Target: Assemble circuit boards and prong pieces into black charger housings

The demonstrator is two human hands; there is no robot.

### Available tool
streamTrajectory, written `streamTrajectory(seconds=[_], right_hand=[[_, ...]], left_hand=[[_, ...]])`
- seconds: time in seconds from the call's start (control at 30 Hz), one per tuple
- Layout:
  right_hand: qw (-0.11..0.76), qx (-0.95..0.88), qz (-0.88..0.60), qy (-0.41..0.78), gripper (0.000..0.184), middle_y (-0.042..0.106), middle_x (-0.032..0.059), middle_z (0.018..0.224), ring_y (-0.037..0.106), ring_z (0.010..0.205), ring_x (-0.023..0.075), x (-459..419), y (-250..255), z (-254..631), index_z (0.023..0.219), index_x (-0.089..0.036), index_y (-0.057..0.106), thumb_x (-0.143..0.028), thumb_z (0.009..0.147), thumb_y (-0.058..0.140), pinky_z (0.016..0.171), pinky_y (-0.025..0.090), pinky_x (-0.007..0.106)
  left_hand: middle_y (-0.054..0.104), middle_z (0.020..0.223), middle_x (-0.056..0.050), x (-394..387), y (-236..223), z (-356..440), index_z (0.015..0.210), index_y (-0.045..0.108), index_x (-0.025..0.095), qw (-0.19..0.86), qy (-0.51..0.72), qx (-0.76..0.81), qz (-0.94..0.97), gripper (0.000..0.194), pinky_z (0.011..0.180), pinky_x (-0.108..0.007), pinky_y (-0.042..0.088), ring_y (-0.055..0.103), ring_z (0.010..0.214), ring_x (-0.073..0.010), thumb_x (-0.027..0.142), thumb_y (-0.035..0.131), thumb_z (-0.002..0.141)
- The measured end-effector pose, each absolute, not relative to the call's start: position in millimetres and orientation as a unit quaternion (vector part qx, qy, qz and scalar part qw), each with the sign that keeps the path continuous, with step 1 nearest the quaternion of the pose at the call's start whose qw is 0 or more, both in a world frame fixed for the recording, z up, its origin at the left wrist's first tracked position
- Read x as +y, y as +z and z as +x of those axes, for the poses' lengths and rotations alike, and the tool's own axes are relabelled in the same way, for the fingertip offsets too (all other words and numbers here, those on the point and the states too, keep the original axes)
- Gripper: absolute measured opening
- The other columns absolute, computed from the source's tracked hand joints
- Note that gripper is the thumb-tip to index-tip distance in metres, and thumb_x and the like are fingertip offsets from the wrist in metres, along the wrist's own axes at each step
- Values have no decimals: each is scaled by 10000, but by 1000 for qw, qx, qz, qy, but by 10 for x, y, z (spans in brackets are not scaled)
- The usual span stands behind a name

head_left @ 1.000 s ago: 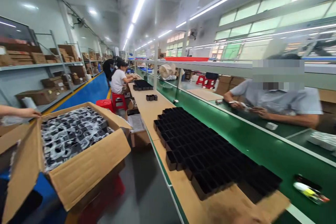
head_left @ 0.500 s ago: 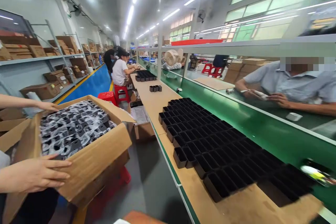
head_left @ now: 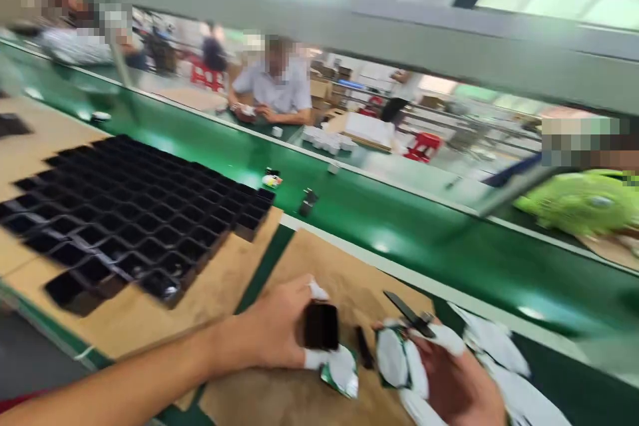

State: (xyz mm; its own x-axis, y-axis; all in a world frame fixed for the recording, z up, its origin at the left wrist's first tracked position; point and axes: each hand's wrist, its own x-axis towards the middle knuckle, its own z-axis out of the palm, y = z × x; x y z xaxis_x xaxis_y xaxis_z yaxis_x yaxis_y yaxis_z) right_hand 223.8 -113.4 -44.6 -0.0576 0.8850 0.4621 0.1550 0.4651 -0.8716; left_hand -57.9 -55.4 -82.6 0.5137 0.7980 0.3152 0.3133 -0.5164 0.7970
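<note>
My left hand [head_left: 282, 323], with white coverings on its fingertips, is closed around a small black open-topped box [head_left: 321, 327]. Just below that box is a round white-faced piece with a green and silver edge [head_left: 342, 371]; whether the hand touches it I cannot tell. My right hand [head_left: 452, 366], also with white finger coverings, grips a similar round white-faced piece with a green rim [head_left: 393, 356]. A thin dark flat strip [head_left: 407, 311] sticks out above its fingers, its kind blurred. Between the hands, a short dark piece [head_left: 364, 347] shows over the brown board.
Rows of black boxes [head_left: 134, 206] cover the bench to the left. A green conveyor belt [head_left: 419, 239] runs behind, carrying a few small parts. White pieces [head_left: 519, 366] lie at right. Across the belt, a co-worker [head_left: 279, 83] handles something small; a green fan [head_left: 582, 203] stands far right.
My view has swung right and down to the bench. The carton at left, with another person's hands on it, has left the view. Both my hands now show, holding pieces.
</note>
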Motion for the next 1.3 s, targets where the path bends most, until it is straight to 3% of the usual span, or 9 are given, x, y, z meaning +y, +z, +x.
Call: streamTrajectory(seconds=[0.17,0.43,0.63,0.8,0.93,1.03,1.13,1.2,1.3], right_hand=[[567,-602,-438,353,644,851,122,1097,844,1090,411,-1242,-377,2118,1238,-259,775,-498,714,1063,995,700,552],[597,-510,-444,433,566,814,154,1209,798,1218,445,-1391,-272,1854,1350,-315,747,-599,887,907,1060,665,587],[551,-523,-452,467,810,802,170,1272,788,1270,467,-1431,-378,1959,1431,-306,699,-607,750,1019,1055,678,593],[531,-518,-468,480,830,823,175,1215,791,1280,470,-1446,-459,1948,1450,-293,687,-617,756,1007,1028,697,559],[530,-516,-475,477,790,823,179,1235,789,1292,479,-1434,-422,1894,1456,-285,691,-657,805,943,1005,708,544],[534,-514,-473,476,796,830,182,1233,801,1265,476,-1388,-388,1875,1460,-282,698,-635,796,960,991,714,540],[543,-518,-453,481,668,845,161,1202,836,1188,437,-1318,-382,1880,1382,-302,737,-574,818,971,990,716,533],[551,-525,-432,484,574,852,140,1151,861,1100,400,-1283,-402,1895,1310,-307,760,-524,827,980,963,726,512],[550,-534,-419,487,557,849,124,1095,871,1025,369,-1279,-460,1924,1320,-299,762,-479,838,976,920,739,473]], left_hand=[[663,1005,-10,-680,-804,-656,1026,673,230,390,307,373,784,301,781,-329,469,637,902,-213,303,906,849],[704,971,22,-767,-668,-654,1125,737,250,419,354,347,760,367,771,-296,511,678,854,-177,338,955,842],[724,1035,4,-792,-690,-682,1296,741,269,390,374,339,770,546,788,-281,566,717,910,-184,268,972,801],[670,929,30,-788,-655,-657,1063,678,243,404,374,367,750,416,684,-267,513,652,784,-157,350,982,801],[543,737,75,-769,-694,-643,798,401,268,338,312,505,730,670,580,-268,367,522,640,-154,509,1022,730],[620,756,60,-776,-697,-697,999,539,268,308,222,547,746,611,608,-285,399,648,684,-228,509,1018,706],[695,818,30,-784,-633,-821,1436,553,234,325,150,498,790,1091,604,-305,451,749,756,-318,643,1056,558],[681,784,51,-756,-577,-913,1560,524,232,335,109,460,815,1246,594,-302,463,744,733,-312,648,1070,521],[681,828,64,-665,-529,-988,1537,592,274,334,94,416,841,1097,620,-288,460,715,708,-250,483,1093,583]])
